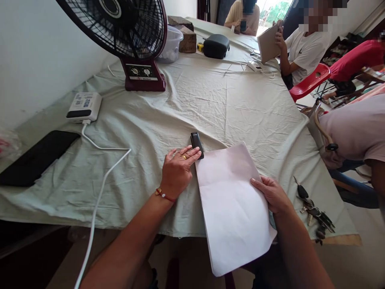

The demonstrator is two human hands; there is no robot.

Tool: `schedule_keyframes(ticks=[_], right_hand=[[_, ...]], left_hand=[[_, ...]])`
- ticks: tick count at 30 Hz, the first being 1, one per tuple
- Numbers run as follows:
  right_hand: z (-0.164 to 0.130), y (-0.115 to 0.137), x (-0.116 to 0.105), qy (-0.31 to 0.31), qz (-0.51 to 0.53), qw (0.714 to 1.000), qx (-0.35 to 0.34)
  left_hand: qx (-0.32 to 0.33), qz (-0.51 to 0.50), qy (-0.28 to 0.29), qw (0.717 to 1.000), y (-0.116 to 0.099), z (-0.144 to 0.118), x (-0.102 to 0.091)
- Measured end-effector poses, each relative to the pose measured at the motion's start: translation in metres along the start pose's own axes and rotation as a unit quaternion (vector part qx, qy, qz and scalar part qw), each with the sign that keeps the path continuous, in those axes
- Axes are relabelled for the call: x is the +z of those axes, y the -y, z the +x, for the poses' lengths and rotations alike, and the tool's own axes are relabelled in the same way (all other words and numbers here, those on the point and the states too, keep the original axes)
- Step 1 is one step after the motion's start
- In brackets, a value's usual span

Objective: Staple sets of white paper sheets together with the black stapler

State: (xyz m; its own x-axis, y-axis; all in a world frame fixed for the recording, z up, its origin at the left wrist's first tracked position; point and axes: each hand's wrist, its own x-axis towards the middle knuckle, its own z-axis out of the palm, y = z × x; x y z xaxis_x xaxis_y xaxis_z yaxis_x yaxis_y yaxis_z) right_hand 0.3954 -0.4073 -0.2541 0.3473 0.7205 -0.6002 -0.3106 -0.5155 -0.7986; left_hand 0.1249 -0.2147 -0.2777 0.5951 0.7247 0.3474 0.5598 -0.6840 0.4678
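My left hand (178, 170), with a ring and a red bracelet, lies over the front end of a small black stapler (196, 141), its fingers pressing on the top. The stapler sits on the cloth at the upper left corner of a stack of white paper sheets (233, 212). At the right edge of the stack, my right hand (272, 192) pinches the sheets, thumb on top and the other fingers underneath. The lower part of the paper hangs out past the table's front edge. Whether the stapler's jaws hold the corner is hidden by my fingers.
A fan (144, 76) stands at the back left of the cloth-covered table (210, 104). A white device (84, 106) with a cable and a black phone-like slab (39, 156) lie left. Keys (314, 210) lie right. A black case (215, 46) is farther back. Several people sit around.
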Motion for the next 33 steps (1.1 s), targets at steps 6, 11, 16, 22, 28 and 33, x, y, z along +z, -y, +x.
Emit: schedule_keyframes(ticks=[6,11,16,22,28,33], right_hand=[[-0.003,0.003,0.007,0.007,-0.007,1.0,-0.009],[-0.004,0.008,0.001,-0.009,-0.016,1.0,-0.017],[-0.01,0.02,-0.027,-0.085,0.016,0.995,-0.058],[-0.011,0.019,-0.029,-0.129,0.058,0.984,-0.109],[-0.005,0.01,-0.004,-0.097,0.05,0.985,-0.134],[-0.001,0.004,0.009,-0.079,0.041,0.984,-0.152]], left_hand=[[-0.034,0.02,0.004,0.999,-0.009,-0.001,0.001],[-0.036,-0.02,-0.02,0.999,-0.007,0.004,0.003],[-0.009,-0.074,-0.071,0.995,-0.003,0.005,0.0],[-0.115,-0.166,-0.091,0.975,-0.022,-0.015,-0.021],[-0.189,-0.405,0.08,0.891,-0.039,-0.032,-0.024],[-0.189,-0.455,0.123,0.861,-0.043,-0.031,-0.022]])
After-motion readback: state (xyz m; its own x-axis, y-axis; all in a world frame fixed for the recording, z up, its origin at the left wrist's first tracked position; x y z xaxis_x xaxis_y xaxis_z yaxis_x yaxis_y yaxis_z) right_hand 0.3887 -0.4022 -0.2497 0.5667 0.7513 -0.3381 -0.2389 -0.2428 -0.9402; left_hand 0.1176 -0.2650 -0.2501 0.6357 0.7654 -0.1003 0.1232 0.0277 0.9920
